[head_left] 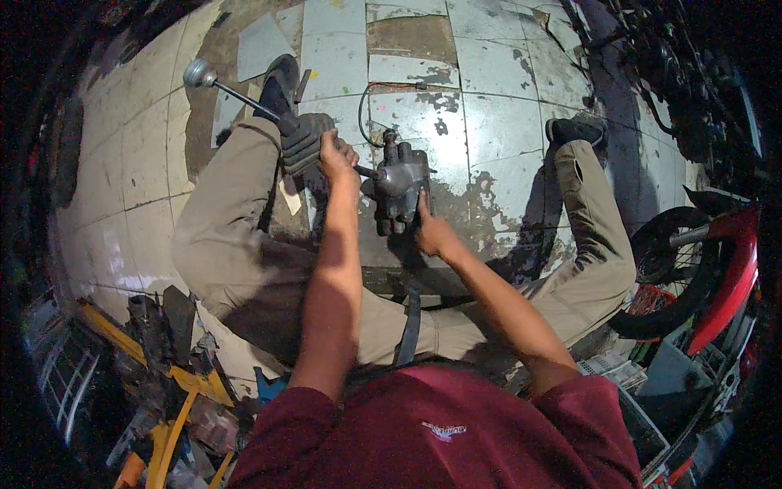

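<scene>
A dark metal housing [399, 179] with stubby cylindrical parts lies on the floor between my legs. From its left side a shaft runs into a ribbed black rubber boot [301, 147]. Beyond the boot, a thin rod [244, 99] slants up and left to a rounded grey metal end [199, 74]. My left hand [338, 157] is closed around the right end of the boot, beside the shaft. My right hand [432, 232] grips the near right edge of the housing, one digit stretched along its surface. The other fingers are partly hidden.
A black cable [364, 110] curves on the tiles by the housing. My shoes stand left [281, 83] and right [577, 130]. Yellow metal pieces [167, 432] clutter the lower left. A tyre [652, 318] and a red curved panel [731, 273] are at the right.
</scene>
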`<action>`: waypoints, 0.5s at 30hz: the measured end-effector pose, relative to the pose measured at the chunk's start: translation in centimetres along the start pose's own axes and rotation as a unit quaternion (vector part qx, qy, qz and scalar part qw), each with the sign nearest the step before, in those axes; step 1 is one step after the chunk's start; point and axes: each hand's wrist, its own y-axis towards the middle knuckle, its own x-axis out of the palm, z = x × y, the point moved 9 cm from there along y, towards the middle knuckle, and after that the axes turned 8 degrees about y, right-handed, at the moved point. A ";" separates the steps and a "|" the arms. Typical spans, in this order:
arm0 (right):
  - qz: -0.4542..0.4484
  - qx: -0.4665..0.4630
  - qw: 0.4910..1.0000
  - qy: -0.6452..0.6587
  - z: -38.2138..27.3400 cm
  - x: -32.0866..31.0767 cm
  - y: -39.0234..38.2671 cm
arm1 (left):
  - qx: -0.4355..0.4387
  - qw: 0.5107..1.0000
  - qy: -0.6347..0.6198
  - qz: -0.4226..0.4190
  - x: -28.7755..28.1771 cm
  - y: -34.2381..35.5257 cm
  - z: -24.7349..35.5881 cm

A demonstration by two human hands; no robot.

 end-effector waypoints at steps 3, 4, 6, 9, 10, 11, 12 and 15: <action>-0.027 0.014 0.999 -0.034 0.4 -0.1 -1.2 | 0.000 1.000 -0.011 -0.007 0.2 0.1 -0.3; -0.029 0.016 0.999 -0.034 0.6 0.1 -1.5 | -0.005 1.000 -0.015 0.002 0.2 0.1 -0.3; 0.019 0.001 0.999 -0.030 -0.2 -1.0 0.3 | -0.010 1.000 -0.015 0.010 0.3 0.0 -0.4; 0.035 -0.007 0.999 -0.011 -0.2 -1.2 -0.6 | -0.014 1.000 -0.002 -0.002 0.0 0.2 -0.6; 0.034 -0.010 0.999 -0.004 -0.6 -1.4 -1.3 | -0.015 1.000 0.000 -0.013 -0.1 0.5 -0.7; 0.030 0.003 0.999 -0.026 -0.8 -1.5 -1.9 | -0.016 1.000 0.002 -0.025 -0.1 0.8 -0.8; 0.023 0.020 0.998 -0.047 -0.9 -1.3 -2.8 | -0.014 1.000 0.003 -0.017 -0.1 0.6 -0.7; 0.046 0.031 0.997 -0.058 -0.6 -1.7 -0.9 | -0.011 1.000 0.004 -0.004 0.0 0.1 -0.8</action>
